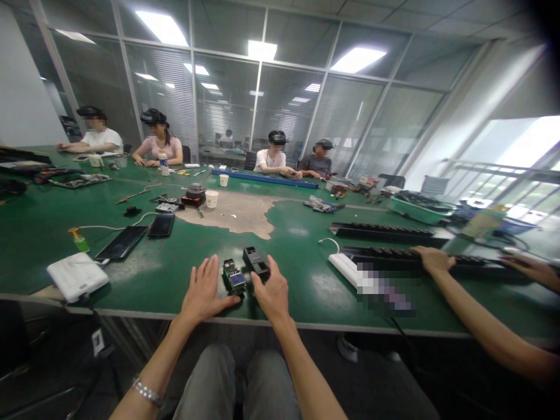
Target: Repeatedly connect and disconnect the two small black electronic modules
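Note:
My left hand (205,291) lies with its fingers stretched out on the green tabletop, its thumb reaching along the near end of a small circuit board assembly (235,279). That assembly shows green boards and a blue-grey screen-like part on top. Just to its right, a black plastic housing (255,262) with small openings is held between the thumb and fingers of my right hand (272,290). The housing and the board assembly are close together but apart. Whether my left thumb touches the boards, I cannot tell.
A white box (77,276), a tablet (122,242) and a phone (161,226) lie left. To the right are a white power strip (345,269) and long black rails (380,231), with another person's hand (435,259) on one. Paper cups (212,199) stand farther back.

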Demonstrator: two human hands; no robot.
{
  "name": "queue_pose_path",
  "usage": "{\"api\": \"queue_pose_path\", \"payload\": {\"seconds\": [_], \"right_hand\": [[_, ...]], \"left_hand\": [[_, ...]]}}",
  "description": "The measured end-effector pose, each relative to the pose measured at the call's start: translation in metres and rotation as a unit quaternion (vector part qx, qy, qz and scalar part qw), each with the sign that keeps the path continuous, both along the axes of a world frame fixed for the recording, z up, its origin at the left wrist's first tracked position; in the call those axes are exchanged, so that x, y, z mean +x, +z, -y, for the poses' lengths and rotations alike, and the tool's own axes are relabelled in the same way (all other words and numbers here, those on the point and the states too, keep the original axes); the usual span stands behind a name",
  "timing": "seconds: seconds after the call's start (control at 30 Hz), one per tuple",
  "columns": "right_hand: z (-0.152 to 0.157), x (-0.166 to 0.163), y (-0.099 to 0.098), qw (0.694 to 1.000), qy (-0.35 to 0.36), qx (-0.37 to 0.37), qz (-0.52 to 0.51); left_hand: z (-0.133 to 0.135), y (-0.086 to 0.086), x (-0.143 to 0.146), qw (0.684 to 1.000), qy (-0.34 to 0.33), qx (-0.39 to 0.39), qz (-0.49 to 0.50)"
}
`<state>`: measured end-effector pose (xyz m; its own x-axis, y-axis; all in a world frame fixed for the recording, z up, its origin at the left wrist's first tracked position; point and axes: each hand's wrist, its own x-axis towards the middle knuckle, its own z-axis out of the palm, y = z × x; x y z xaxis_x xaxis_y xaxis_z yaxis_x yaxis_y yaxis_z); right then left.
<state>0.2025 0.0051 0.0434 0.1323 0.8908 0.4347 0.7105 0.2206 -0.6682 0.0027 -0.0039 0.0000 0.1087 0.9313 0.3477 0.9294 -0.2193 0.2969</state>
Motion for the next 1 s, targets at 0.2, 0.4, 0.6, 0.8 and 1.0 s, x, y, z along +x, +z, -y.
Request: {"api": "queue_pose_path", "payload": {"seconds": [0.2,0.4,0.6,0.8,1.0], "right_hand": [[-0.007,0.003,-0.016,1.0,-0.006,-0.017,0.016],[-0.007,0.003,-0.027,0.999,0.001,-0.01,0.043],[-0.002,0.005,-0.031,0.999,0.0,0.015,0.052],[0.001,0.007,-0.019,1.0,-0.001,0.004,-0.013],[0.011,-0.007,0.007,0.991,0.053,0.018,-0.12]], "left_hand": [[-0.001,-0.002,-0.001,1.0,-0.002,0.002,-0.003],[-0.001,-0.002,-0.001,1.0,0.0,0.004,-0.006],[-0.001,-0.001,-0.001,1.0,-0.004,0.002,0.0],[-0.001,-0.001,0.0,1.0,0.004,0.004,0.005],[0.0,-0.001,0.0,1.0,0.007,0.007,0.006]]}}
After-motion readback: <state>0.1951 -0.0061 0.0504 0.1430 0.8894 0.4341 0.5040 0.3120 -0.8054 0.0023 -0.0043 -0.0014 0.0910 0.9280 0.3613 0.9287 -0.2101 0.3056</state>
